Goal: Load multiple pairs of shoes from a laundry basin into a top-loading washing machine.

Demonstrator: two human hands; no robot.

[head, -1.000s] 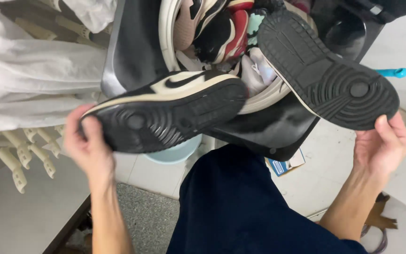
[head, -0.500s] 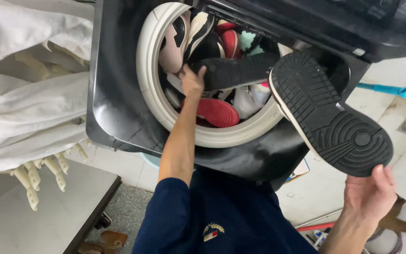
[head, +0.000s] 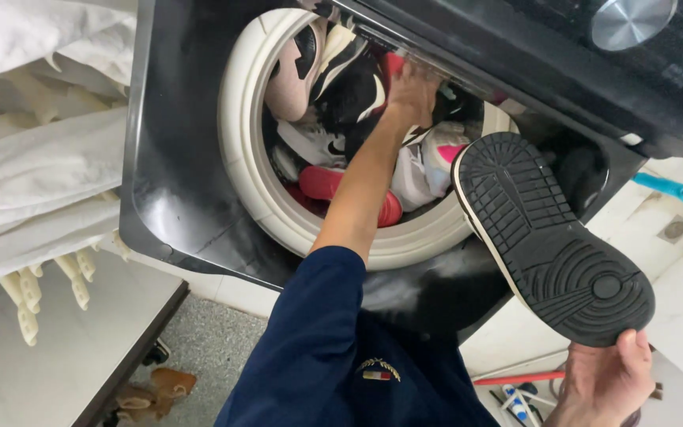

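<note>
My left hand (head: pixel 413 88) reaches deep into the white-rimmed drum (head: pixel 240 170) of a black top-loading washing machine (head: pixel 169 202). It presses among several sneakers (head: pixel 340 87) piled inside, next to a red shoe (head: pixel 333 183); its fingers are buried, so its grip is hidden. My right hand (head: pixel 606 381) holds a sneaker (head: pixel 555 245) by the heel, with the black treaded sole facing me, just outside the drum's right rim. My dark blue sleeve (head: pixel 318 332) crosses the lower rim.
White cloths (head: pixel 41 158) hang over a pale plastic rack (head: pixel 29 304) at the left, above a grey table top (head: pixel 49 372). A teal handle (head: pixel 669 190) and a red stick (head: pixel 515 379) lie at the right. A silver knob (head: pixel 626 20) sits on the machine's panel.
My left hand carried the black-and-cream sneaker into the drum and has pushed further to the far side. The right hand's sneaker has lowered slightly, and the view has shifted over the drum.
</note>
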